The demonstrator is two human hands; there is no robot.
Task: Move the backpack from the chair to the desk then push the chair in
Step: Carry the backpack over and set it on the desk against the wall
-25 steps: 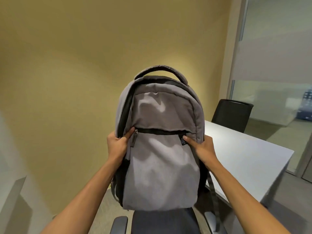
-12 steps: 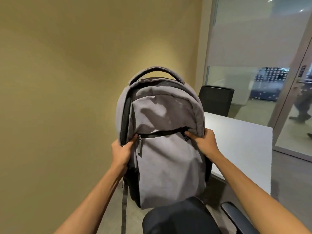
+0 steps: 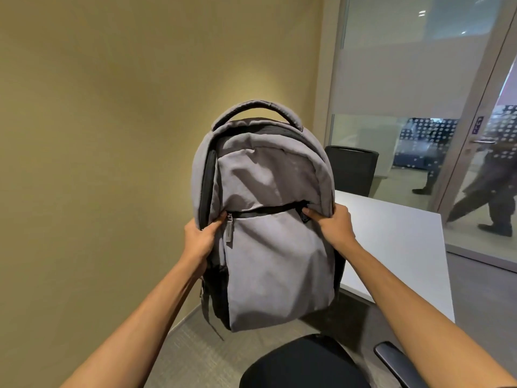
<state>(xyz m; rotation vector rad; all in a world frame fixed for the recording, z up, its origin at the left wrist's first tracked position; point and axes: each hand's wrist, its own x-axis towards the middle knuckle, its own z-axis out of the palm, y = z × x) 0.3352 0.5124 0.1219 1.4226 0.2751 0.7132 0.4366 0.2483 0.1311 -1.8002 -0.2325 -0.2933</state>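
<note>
Backpack (image 3: 268,233) is up in the air, clear of the chair (image 3: 302,362), upright. Left hand (image 3: 200,239) clamps its left edge, right hand (image 3: 334,228) its right, both closed tight on fabric at zip level, likely to stop it swinging. White worktop (image 3: 397,247) waits just beside, to the right

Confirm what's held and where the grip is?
The backpack, held in the air by both sides at front-zipper height: left hand on its left edge, right hand on its right.
</note>
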